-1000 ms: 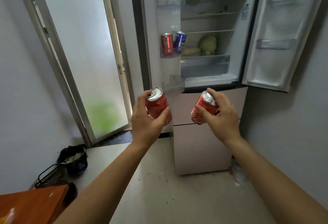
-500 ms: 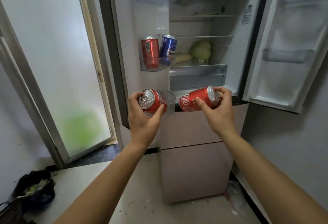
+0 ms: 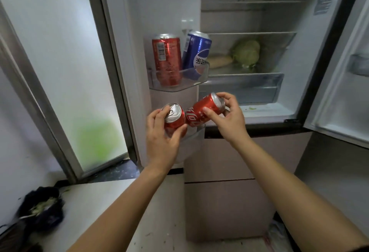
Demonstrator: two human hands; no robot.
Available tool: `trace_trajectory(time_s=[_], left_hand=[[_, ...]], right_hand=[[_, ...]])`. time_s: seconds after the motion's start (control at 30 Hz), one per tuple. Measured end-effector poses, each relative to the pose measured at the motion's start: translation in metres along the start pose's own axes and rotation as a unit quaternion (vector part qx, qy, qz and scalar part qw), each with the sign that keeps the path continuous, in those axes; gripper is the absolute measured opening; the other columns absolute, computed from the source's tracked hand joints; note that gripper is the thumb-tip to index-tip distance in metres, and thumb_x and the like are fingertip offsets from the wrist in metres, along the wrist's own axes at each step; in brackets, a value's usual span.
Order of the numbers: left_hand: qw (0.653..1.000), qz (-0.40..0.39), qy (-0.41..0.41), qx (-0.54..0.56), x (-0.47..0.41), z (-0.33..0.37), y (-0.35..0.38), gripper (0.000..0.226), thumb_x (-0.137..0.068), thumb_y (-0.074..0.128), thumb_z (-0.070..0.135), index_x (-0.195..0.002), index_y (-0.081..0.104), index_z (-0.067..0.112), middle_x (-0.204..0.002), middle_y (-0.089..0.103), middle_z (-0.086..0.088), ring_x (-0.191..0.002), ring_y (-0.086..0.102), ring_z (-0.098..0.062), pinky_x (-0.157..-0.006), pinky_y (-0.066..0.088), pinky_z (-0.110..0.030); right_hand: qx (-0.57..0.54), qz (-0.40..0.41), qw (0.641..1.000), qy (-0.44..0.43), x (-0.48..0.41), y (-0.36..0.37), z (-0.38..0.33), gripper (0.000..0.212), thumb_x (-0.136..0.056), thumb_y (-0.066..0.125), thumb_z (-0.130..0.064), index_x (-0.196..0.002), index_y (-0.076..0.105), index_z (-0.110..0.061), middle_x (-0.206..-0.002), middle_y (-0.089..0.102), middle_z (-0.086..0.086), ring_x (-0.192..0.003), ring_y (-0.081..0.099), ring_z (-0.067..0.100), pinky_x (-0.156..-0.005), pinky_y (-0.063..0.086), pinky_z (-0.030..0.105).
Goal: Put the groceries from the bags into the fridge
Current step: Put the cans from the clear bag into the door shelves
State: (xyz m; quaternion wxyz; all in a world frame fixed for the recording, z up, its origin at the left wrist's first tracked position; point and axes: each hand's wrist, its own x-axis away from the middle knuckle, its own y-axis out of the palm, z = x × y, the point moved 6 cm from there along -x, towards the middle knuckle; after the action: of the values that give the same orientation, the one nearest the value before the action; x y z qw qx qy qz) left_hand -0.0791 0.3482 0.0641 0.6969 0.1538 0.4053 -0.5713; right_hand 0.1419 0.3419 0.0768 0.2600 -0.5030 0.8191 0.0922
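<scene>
My left hand (image 3: 161, 139) grips a red cola can (image 3: 174, 118), its silver top tilted toward me, at the lowest shelf (image 3: 196, 133) of the open left fridge door. My right hand (image 3: 229, 117) holds a second red cola can (image 3: 201, 112) lying almost sideways, its base touching the first can. One shelf up, the door bin (image 3: 179, 86) carries a red can (image 3: 166, 59) and a leaning blue cola can (image 3: 196, 53). Inside the fridge (image 3: 249, 7) a green cabbage (image 3: 246, 53) and a pale vegetable (image 3: 218, 61) lie on a glass shelf.
The right fridge door (image 3: 343, 71) stands open at the right. A frosted glass door (image 3: 60, 61) is on the left. A dark bag with greens (image 3: 43, 207) lies on the floor at lower left. Lower fridge drawers (image 3: 225, 171) are closed.
I have moved closer to the fridge. Both hands carried their cans forward to the lowest left door shelf, and the two cans now touch.
</scene>
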Motion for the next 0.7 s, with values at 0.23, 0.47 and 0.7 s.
trace_trajectory(time_s=[0.23, 0.47, 0.7], left_hand=[[0.985, -0.066, -0.041, -0.152, -0.006, -0.020, 0.020, 0.058, -0.085, 0.076, 0.032, -0.136, 0.055, 0.015, -0.131, 0.058, -0.006, -0.117, 0.056, -0.023, -0.103, 0.045, -0.033], [0.967, -0.084, -0.064, -0.232, 0.006, -0.028, 0.033, 0.056, -0.086, 0.073, 0.023, -0.138, 0.054, 0.017, -0.138, 0.046, -0.010, -0.122, 0.050, -0.029, -0.100, 0.048, -0.041], [0.957, -0.108, -0.119, -0.242, 0.001, -0.034, 0.035, 0.055, -0.087, 0.072, 0.027, -0.138, 0.054, 0.015, -0.131, 0.049, -0.010, -0.118, 0.052, -0.029, -0.101, 0.044, -0.038]], right_hand=[[0.014, -0.134, 0.991, -0.012, -0.028, 0.027, 0.039, 0.053, -0.082, 0.082, -0.020, -0.125, 0.054, -0.034, -0.126, 0.060, -0.004, -0.115, 0.061, 0.014, -0.098, 0.055, 0.038], [0.066, -0.232, 0.969, -0.051, -0.030, 0.044, 0.059, 0.058, -0.086, 0.078, -0.026, -0.139, 0.055, -0.027, -0.135, 0.055, 0.000, -0.123, 0.055, 0.020, -0.104, 0.051, 0.043], [0.130, -0.255, 0.956, -0.070, -0.017, 0.049, 0.064, 0.057, -0.094, 0.068, -0.029, -0.146, 0.048, -0.032, -0.152, 0.042, 0.006, -0.133, 0.043, 0.017, -0.109, 0.041, 0.030]])
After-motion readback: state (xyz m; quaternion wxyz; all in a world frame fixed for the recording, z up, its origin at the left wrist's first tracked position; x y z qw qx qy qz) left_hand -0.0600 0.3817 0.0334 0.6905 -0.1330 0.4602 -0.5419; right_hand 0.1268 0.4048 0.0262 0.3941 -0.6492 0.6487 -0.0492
